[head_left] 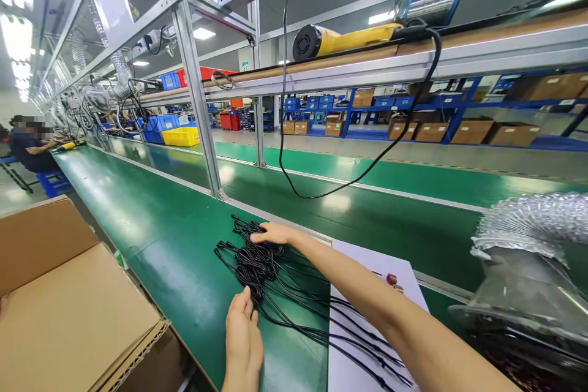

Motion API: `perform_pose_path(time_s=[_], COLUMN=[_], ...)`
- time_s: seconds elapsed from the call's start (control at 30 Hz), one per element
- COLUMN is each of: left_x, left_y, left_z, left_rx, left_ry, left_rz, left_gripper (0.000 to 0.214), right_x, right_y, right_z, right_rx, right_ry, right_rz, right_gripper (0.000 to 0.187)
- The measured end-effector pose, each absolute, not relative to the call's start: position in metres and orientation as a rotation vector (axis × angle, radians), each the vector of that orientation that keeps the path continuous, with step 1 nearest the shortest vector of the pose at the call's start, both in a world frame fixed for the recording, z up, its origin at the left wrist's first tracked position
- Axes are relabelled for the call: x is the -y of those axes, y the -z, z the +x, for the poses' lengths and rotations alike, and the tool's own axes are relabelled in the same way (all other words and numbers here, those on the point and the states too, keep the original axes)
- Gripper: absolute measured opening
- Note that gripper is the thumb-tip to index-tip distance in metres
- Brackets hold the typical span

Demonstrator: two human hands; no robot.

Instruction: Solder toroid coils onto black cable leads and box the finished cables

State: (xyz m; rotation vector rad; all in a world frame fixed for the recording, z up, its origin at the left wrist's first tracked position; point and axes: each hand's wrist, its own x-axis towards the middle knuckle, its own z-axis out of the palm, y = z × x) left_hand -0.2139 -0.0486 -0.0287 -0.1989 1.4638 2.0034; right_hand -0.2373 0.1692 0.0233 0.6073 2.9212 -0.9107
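Hands bracket a pile of black coiled cables on the green work surface (179, 233). Clock positions below take the pile as centre, with 12 o'clock pointing away from the person.

Left hand (243, 331): at 6 o'clock, open, palm turned inward and fingers extended. The fingertips are at the near edge of the pile; contact with the lowest coil cannot be confirmed.

Right hand (272, 234): at 1 o'clock, reaching across and set against the far side of the pile. Its grip cannot be determined, as the finger undersides are hidden.

Black coiled cables (253, 266): several looped bundles grouped close together, overlapping in places. Connector ends (223, 245) project toward 10 o'clock. Straight leads (316, 332) run toward 4 o'clock and cross onto a white sheet (381, 259).

Status, as judged from the present layout: the coiling is done on the visible bundles, and the leads point in roughly one direction. The connector ends remain uneven and spread, and the leads remain extended outside the coils. The exact bundle count cannot be read.

Adjacent items: an open cardboard carton (78, 312) at 8 o'clock; a foil duct (533, 220) at 3 o'clock.
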Motion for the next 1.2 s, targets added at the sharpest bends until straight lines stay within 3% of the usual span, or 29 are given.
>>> perform_pose_path(time_s=[0.17, 0.33, 0.47, 0.57, 0.6, 0.73, 0.77, 0.83, 1.03, 1.2], left_x=[0.034, 0.032, 0.020, 0.000, -0.007, -0.027, -0.030, -0.031, -0.033, -0.037], left_y=[0.017, 0.017, 0.032, 0.042, 0.044, 0.047, 0.046, 0.043, 0.020, 0.020], left_z=[-0.242, -0.256, -0.253, -0.250, -0.250, -0.251, -0.251, -0.250, -0.251, -0.257], left_rx=[-1.153, -1.004, -1.016, -1.008, -0.989, -0.861, -0.819, -0.731, -0.524, -0.508], left_ry=[-1.947, -1.890, -1.977, -2.080, -2.113, -2.196, -2.209, -2.225, -2.251, -2.264], left_rz=[-0.111, -0.022, -0.025, -0.006, 0.010, 0.094, 0.123, 0.196, 0.399, 0.342], left_gripper=[0.029, 0.032, 0.028, 0.034, 0.034, 0.026, 0.026, 0.031, 0.061, 0.052], right_x=[-0.143, -0.113, -0.098, -0.096, -0.096, -0.106, -0.112, -0.128, -0.163, -0.133], right_y=[0.008, 0.021, 0.023, 0.015, 0.010, -0.023, -0.033, -0.049, -0.035, 0.008], right_z=[-0.234, -0.218, -0.209, -0.201, -0.197, -0.177, -0.170, -0.157, -0.105, -0.072], right_rx=[-2.831, -2.897, -3.013, -3.105, -3.138, -3.198, -3.184, -3.119, -2.723, -2.342], right_ry=[0.817, 0.913, 1.078, 1.158, 1.184, 1.329, 1.384, 1.522, 1.755, 1.582], right_rz=[0.589, 0.618, 0.528, 0.454, 0.423, 0.298, 0.270, 0.226, 0.279, 0.285], right_gripper=[0.039, 0.066, 0.044, 0.043, 0.050, 0.118, 0.126, 0.119, 0.047, 0.027])
